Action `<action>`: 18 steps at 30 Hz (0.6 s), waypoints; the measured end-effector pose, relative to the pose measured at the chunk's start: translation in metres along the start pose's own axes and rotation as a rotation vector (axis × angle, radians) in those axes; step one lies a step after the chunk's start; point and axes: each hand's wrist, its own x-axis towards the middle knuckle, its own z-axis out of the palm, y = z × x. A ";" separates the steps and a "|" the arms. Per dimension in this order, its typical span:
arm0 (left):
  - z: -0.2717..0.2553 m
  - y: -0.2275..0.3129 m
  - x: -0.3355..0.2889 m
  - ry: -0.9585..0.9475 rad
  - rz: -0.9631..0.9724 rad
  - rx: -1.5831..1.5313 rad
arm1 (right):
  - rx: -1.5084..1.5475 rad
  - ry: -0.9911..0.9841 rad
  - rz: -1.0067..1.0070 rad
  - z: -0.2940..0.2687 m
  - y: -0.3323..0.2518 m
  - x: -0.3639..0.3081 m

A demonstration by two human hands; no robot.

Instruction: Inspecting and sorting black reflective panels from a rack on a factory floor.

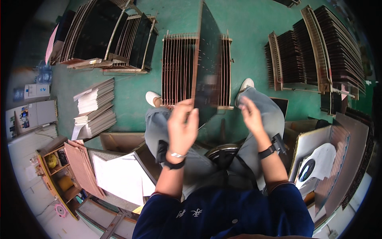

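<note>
Dark-blue sleeves filled the lower edge of the view, and from them both forearms rose toward a slotted rack on the green floor point(246, 24). Left-hand fingers point(190, 115) were curled against the near lower edge of a large dark panel point(207, 67); they seemed to pinch it, though the blur left the grip uncertain. The left hand point(181, 129) sat just below that edge, wearing a black wrist strap. The right hand point(251, 115) hovered just beside the panel, its fingers loosely spread and holding nothing, apart from the board's face. The panel stood on edge, tilted slightly, its far end reaching over the wooden rack point(179, 69) between the person's two white shoes. To do this well, I judged, the panel wanted steadying by its edges only, kept parallel to the rack's slats and guided by the free hand. One panel was in hand; one rack lay directly ahead, two more loaded racks at upper left point(107, 36), and further stacked dark panels at right point(314, 51); pale sheets lay piled at left point(95, 107).
</note>
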 end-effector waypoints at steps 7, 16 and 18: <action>-0.077 0.019 -0.048 0.082 -0.283 -0.819 | 1.115 -0.064 0.321 -0.067 -0.082 0.007; -0.058 0.019 -0.097 0.060 -0.296 -0.902 | 0.840 0.048 -0.103 -0.116 -0.126 -0.036; -0.054 0.020 -0.101 0.109 -0.272 -0.812 | 0.811 0.068 -0.125 -0.120 -0.133 -0.046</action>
